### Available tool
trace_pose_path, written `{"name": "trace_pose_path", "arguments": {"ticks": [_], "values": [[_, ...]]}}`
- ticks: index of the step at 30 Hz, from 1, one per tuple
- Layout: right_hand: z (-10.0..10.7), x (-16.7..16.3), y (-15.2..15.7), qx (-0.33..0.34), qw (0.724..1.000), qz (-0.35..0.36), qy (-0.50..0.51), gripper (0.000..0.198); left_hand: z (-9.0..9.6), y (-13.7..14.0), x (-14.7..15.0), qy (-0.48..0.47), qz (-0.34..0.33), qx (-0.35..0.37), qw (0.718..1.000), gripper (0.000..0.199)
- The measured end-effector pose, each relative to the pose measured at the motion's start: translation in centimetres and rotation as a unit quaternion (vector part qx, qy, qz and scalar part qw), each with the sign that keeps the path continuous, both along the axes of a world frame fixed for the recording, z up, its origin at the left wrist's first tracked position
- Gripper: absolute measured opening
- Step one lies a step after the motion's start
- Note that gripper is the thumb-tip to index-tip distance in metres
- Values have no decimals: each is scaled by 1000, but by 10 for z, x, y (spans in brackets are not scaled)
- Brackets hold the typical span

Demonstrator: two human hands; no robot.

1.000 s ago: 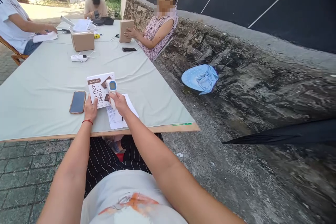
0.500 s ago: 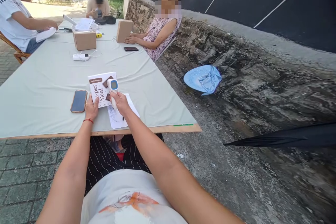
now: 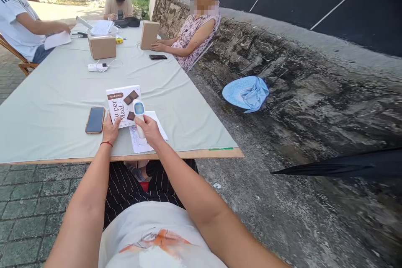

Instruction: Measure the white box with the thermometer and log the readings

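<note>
Presently, the white printed box [image 3: 118, 96] is gripped near its lower left corner by the left hand [image 3: 110, 130], above or on the tabletop [image 3: 59, 113] just beside the phone [image 3: 94, 120], while the handle [image 3: 141, 132] of the white handheld device [image 3: 139, 116] is enclosed by the right hand [image 3: 151, 130], its blue-rimmed screen [image 3: 138, 108] uncovered. For good control, the box is best kept steady and the screen unobstructed by the grip; whether box and device are touching cannot be told.
</note>
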State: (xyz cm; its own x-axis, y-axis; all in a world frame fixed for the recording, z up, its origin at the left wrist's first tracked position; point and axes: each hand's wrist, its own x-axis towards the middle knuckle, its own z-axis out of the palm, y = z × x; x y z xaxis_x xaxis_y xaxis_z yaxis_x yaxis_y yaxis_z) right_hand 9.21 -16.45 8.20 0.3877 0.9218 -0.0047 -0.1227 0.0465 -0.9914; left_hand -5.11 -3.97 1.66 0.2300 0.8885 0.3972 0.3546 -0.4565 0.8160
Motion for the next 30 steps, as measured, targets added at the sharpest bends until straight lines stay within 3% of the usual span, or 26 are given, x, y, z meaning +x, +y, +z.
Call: {"name": "trace_pose_path", "arguments": {"ticks": [6, 10, 19, 23, 25, 27, 30], "values": [[-11, 0, -74, -28, 999, -15, 13, 40, 2, 1, 1, -9, -20, 15, 1000, 51], [-18, 2, -104, -50, 997, -17, 51, 39, 6, 0, 1, -13, -28, 19, 999, 52], [-20, 9, -111, -42, 996, -18, 76, 39, 18, -6, 0, -36, -39, 14, 998, 56], [-35, 41, -96, -66, 996, -46, -32, 42, 11, -4, 0, -44, -22, 13, 999, 65], [-44, 67, -86, -125, 976, -71, -164, 40, 5, -2, -1, -47, -9, 15, 999, 74], [-50, 91, -76, -235, 915, -104, -310, 39, -1, 1, -1, -48, 3, 18, 999, 80], [-57, 117, -66, -334, 830, -115, -432, 43, -7, 5, -1, -42, 24, 23, 999, 82]]}}
